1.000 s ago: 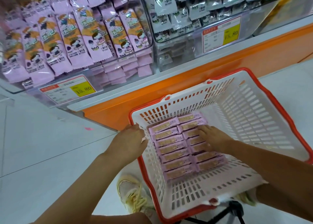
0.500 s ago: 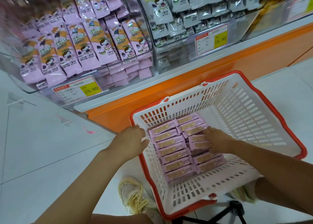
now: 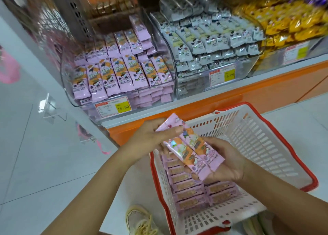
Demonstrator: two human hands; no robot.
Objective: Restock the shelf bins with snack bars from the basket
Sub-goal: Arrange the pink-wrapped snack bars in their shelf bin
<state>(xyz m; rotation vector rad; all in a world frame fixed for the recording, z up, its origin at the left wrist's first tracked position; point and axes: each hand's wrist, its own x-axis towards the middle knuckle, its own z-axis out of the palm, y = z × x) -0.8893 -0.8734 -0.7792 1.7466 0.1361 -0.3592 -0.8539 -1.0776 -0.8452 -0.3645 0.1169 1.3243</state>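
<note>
Above the white basket with a red rim (image 3: 262, 140) both hands hold a small bunch of pink snack bars (image 3: 192, 151). My left hand (image 3: 150, 137) pinches the bars' upper ends, thumb on top. My right hand (image 3: 227, 162) cups their lower ends from below. More pink bars (image 3: 188, 190) lie in rows face down on the basket's left floor. The clear shelf bin of the same pink bars (image 3: 113, 75) stands above and to the left.
Beside the pink bin a second clear bin (image 3: 204, 44) holds grey-white bars, with yellow packets (image 3: 284, 21) further right. Yellow price tags (image 3: 113, 107) hang on the bin fronts. An orange shelf base (image 3: 239, 96) runs behind the basket. White tiled floor and my shoe (image 3: 140, 220) lie below.
My right hand lifted pink bars out of the basket and my left hand left the basket rim and took their upper ends. The view tilted up toward the shelf.
</note>
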